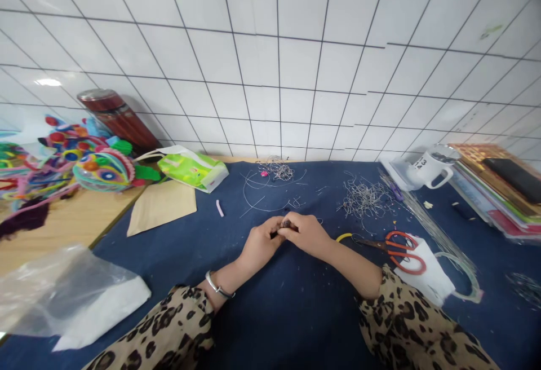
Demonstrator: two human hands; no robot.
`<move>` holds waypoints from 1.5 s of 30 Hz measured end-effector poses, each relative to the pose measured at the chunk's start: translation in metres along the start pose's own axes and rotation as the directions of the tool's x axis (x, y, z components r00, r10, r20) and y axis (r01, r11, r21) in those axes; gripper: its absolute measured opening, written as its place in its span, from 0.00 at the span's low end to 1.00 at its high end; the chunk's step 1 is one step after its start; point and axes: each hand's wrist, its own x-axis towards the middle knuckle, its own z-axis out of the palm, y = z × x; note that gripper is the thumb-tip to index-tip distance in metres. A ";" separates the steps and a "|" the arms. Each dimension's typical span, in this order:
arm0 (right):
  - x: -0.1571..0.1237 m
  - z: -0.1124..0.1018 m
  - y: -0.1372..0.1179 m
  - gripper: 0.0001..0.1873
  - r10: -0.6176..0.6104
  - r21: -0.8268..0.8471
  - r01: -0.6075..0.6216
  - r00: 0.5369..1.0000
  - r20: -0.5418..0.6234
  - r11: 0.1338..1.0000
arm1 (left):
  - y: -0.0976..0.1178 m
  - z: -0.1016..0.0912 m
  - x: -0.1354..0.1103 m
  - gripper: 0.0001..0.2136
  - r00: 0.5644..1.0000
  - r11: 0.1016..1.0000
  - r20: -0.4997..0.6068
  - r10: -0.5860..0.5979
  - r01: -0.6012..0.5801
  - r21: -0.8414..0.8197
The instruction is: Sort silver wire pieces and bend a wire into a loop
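Pinching a small dark piece (286, 224) between the fingertips of both hands, our left hand (260, 244) and right hand (307, 233) meet at the middle of the desk's dark blue felt cloth (270, 302); what the piece is we cannot tell. Orange-handled scissors (395, 249) lie just beside our right wrist, partly on a white paper sheet (431, 280). Behind our hands sit tangles of thin silver wire (363, 198), with a white mug (429, 167) farther right and a green packet (192, 170) at left.
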 end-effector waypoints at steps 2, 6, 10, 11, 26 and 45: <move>0.000 0.002 0.002 0.06 -0.007 0.013 0.007 1.000 -0.007 1.000 | 0.000 0.000 0.001 0.15 1.000 1.000 0.011 0.002 -0.003 0.010; -0.001 0.004 0.001 0.06 0.012 0.068 -0.011 1.000 -0.022 0.998 | 0.000 0.000 0.001 0.14 0.999 1.000 0.033 0.018 -0.018 0.003; -0.001 0.002 0.000 0.07 0.037 0.165 -0.040 0.999 0.026 0.986 | 0.002 -0.001 0.001 0.17 0.999 0.999 0.023 0.035 -0.036 0.028; -0.001 0.001 0.001 0.07 0.033 0.187 -0.040 0.999 0.040 0.982 | 0.003 -0.001 0.001 0.18 0.999 0.999 0.023 0.039 -0.040 0.036; 0.000 -0.022 -0.012 0.04 -0.187 0.076 0.181 0.980 0.072 0.980 | 0.003 -0.010 0.007 0.18 0.983 0.989 0.161 0.083 -0.062 -0.132; -0.010 -0.062 -0.032 0.08 -0.358 -0.131 0.364 0.931 0.068 0.922 | 0.023 -0.006 0.009 0.12 0.987 0.872 0.106 0.125 -0.058 -0.486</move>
